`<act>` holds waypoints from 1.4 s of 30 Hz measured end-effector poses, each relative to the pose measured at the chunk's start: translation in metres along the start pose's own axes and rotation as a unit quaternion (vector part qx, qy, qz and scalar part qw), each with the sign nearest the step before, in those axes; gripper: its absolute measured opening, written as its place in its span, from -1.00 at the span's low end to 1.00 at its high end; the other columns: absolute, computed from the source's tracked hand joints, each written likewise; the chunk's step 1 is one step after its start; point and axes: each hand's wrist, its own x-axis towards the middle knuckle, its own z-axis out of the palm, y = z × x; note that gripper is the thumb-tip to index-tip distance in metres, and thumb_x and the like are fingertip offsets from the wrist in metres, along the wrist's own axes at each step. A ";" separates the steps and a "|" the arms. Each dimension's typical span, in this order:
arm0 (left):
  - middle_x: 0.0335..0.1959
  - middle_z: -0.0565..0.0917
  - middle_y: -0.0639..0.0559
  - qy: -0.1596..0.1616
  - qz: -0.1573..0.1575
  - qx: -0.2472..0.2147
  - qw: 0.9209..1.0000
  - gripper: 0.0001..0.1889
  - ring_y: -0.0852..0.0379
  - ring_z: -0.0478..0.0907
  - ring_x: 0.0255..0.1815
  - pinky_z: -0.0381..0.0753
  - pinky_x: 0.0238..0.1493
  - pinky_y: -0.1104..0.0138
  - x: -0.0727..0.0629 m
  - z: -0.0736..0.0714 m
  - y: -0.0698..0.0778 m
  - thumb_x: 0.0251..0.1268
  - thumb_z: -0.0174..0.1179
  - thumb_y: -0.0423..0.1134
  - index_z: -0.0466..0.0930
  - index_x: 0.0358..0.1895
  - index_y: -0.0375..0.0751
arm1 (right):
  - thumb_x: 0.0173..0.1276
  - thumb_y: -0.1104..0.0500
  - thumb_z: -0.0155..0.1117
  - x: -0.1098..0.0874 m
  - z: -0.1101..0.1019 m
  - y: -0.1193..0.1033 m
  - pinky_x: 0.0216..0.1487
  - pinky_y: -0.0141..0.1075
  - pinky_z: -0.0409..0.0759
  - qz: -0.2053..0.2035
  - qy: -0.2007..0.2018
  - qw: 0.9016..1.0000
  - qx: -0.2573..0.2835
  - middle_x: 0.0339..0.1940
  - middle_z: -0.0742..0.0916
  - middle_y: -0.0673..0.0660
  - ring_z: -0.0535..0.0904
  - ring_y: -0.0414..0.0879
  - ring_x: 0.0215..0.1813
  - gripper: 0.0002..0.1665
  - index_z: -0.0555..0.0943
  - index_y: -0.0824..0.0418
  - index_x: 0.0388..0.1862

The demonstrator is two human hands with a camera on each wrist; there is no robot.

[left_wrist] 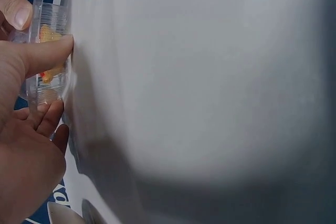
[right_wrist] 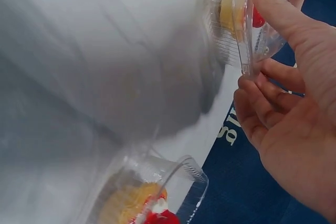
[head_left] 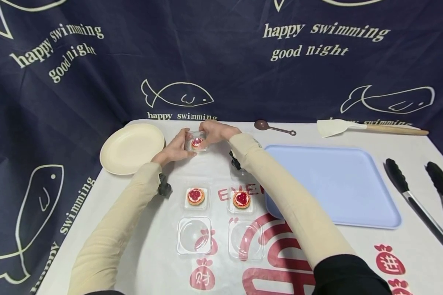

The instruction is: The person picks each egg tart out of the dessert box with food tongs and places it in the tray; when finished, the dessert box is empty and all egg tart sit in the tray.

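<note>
At the back left of the table, my two hands hold a small clear plastic box [head_left: 192, 148] with a red-topped tart [head_left: 197, 142] inside. My left hand [head_left: 175, 149] grips its left side, thumb toward the near edge and fingers behind. On the right side, my right hand [head_left: 217, 132] presses a thumb on the rim of the domed lid [right_wrist: 274, 43], with fingers curled at the far edge. The lid sits over the base; whether it is snapped all round I cannot tell. Another clear box [right_wrist: 191, 182] with a tart [right_wrist: 139, 205] stands near my right wrist, mostly hidden by the arm in the head view.
Nearer me, two tarts [head_left: 195, 196] sit in clear bases, with two clear lids [head_left: 194, 235] in front. A cream plate [head_left: 132, 149] lies left. Rightward are a blue tray [head_left: 332, 186], brown spoon [head_left: 262, 125], spatula [head_left: 332, 127] and black-tipped tongs [head_left: 396, 176]. A dark curtain [head_left: 243, 61] hangs behind.
</note>
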 end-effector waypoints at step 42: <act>0.28 0.32 -0.43 -0.016 0.000 0.038 0.999 -0.01 -0.26 0.21 0.39 0.04 0.53 0.03 0.002 -0.002 0.007 0.01 0.32 -0.46 -0.17 0.46 -0.54 | 0.21 -0.04 0.45 -0.011 0.000 -0.002 0.47 -0.20 0.23 -0.004 0.029 0.999 -0.015 0.27 0.49 0.21 0.27 0.07 0.41 -0.24 0.44 0.33 0.26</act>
